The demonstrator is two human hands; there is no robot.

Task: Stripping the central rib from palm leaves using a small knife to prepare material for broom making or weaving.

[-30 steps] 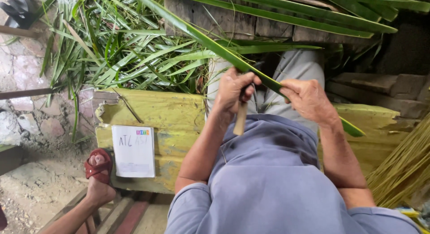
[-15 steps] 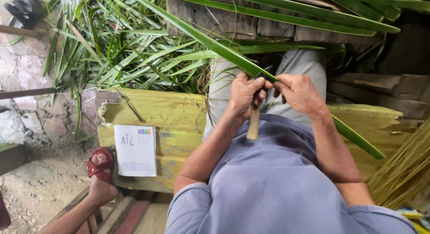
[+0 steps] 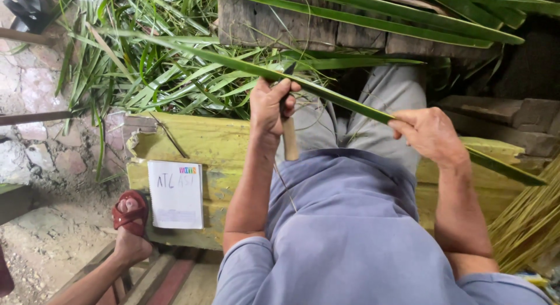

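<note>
**Stripping a long green leaf with a knife**

Running across your lap from ten o'clock to four o'clock, the long green leaf (image 3: 338, 101) is the thing both your hands are on. It passes over your grey trousers (image 3: 379, 107) and its lower end lies over the yellow bench (image 3: 204, 142) at four o'clock.

Your left hand (image 3: 269, 107) sits on the leaf near the middle of the view, fingers curled tight round a knife (image 3: 289, 136); its pale wooden handle sticks down toward six o'clock below your fist, and the dark blade tip shows just above your fingers, touching the leaf. Your right hand (image 3: 431, 133) lies toward three o'clock, thumb and fingers pinching the leaf's edge, so the leaf stretches taut between the two grips. A thin pale strand hangs down from under the left hand over your blue shirt (image 3: 350, 235).

Outward, at eleven o'clock, a heap of cut green leaves (image 3: 163, 60) covers the ground. A white notepad (image 3: 176, 194) leans on the bench front at eight o'clock. Beside it, another person's foot in a red sandal (image 3: 131, 214) rests on the ground. At four o'clock lies a bundle of yellowish stalks (image 3: 528, 223).
</note>
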